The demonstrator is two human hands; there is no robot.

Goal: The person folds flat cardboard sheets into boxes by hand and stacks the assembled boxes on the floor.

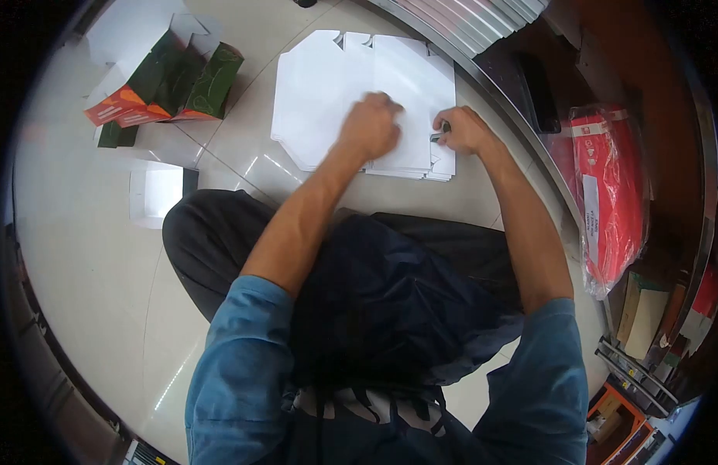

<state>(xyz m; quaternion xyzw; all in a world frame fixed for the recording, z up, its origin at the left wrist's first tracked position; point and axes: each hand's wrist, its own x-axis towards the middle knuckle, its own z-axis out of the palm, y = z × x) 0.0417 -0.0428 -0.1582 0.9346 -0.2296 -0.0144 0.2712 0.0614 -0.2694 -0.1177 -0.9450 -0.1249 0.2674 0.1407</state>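
Observation:
A stack of flat white box blanks (328, 101) lies on the floor in front of my crossed legs, with notches and cut corners along its edges. My left hand (371, 128) rests on the middle of the top blank, its fingers curled in and slightly blurred. At the right edge of the stack, my right hand (461, 130) pinches a small tab of a blank between thumb and fingers. A dark green printed underside shows at that tab. The fingertips of the left hand are partly hidden.
Folded green and orange boxes (165, 85) stand at upper left, near a small open white box (159, 194). On the right, a metal shelf edge (522, 132) runs close to my right arm. A plastic-wrapped red bundle (607, 194) and a dark phone-like object (537, 93) lie there.

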